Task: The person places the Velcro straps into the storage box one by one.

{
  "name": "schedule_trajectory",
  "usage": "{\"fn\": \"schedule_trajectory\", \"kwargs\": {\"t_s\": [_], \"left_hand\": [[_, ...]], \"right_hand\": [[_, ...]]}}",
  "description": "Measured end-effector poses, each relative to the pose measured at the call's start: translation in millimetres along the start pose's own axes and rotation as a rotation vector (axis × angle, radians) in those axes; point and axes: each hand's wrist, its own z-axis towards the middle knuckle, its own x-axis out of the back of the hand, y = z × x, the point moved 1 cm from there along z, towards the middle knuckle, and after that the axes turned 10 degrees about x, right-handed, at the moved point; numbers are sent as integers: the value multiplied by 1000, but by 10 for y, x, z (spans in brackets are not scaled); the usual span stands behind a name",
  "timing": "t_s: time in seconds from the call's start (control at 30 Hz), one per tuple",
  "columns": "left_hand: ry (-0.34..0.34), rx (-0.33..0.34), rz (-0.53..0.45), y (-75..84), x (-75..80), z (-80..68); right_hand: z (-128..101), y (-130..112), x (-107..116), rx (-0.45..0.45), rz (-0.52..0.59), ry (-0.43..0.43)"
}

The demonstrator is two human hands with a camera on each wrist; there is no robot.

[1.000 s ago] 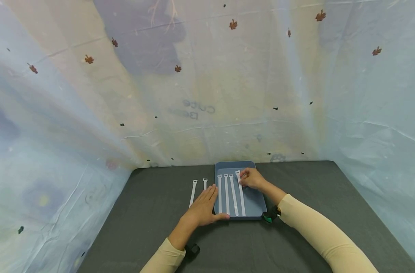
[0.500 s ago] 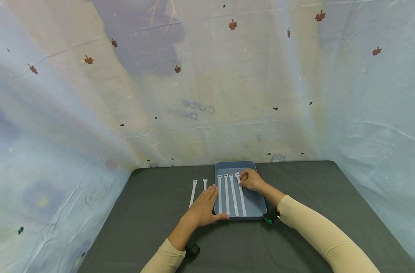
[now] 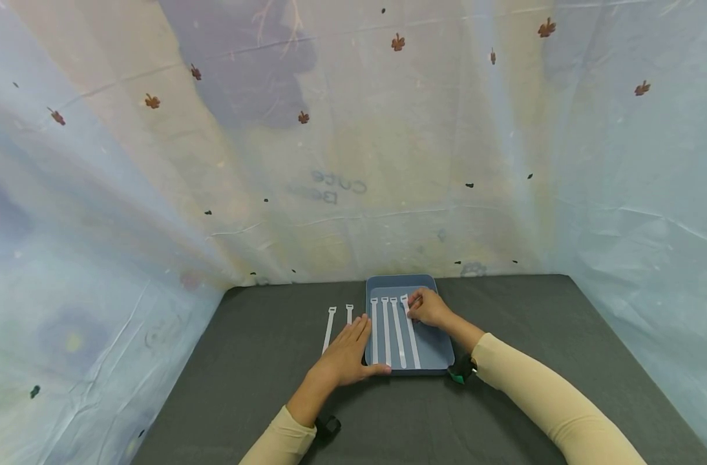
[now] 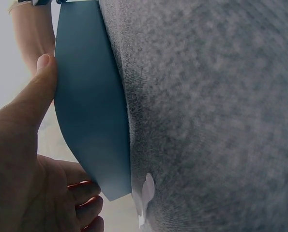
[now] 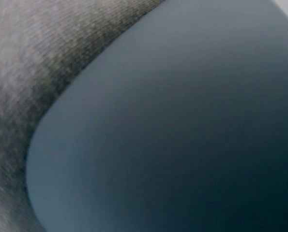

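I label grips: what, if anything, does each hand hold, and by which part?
The right hand seems to pinch the rightmost white strap near its head; the left hand touches the tray at one corner.

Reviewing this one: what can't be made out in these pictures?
Head view: the lower part of the right loose strap, hidden behind the left hand.
Head view: whether the right hand pinches or only touches the nearest strap in the tray; too small to tell.
Head view: the lettering on the curtain; second line too faint to read.
Right wrist view: the right hand itself; the tray's wall fills most of the picture.
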Motion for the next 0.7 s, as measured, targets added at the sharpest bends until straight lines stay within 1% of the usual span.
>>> {"fn": "schedule_trajectory", "kwargs": {"t_s": [0.17,0.37,0.6,0.7], "left_hand": [[4,-2,-6,-1,-7,-3],[12,-14,-12,-7,-4,-7],[4,-9,-9,-15,-11,-1],[-2,-5,-4,-16,-10,0]], "right_hand": [[0,1,-10,-15,-7,8],[-4,3,-5,-9,-8,11],[-33,-21,20,-4,-9,-15],[-44,-54,49,5,0,-42]]}}
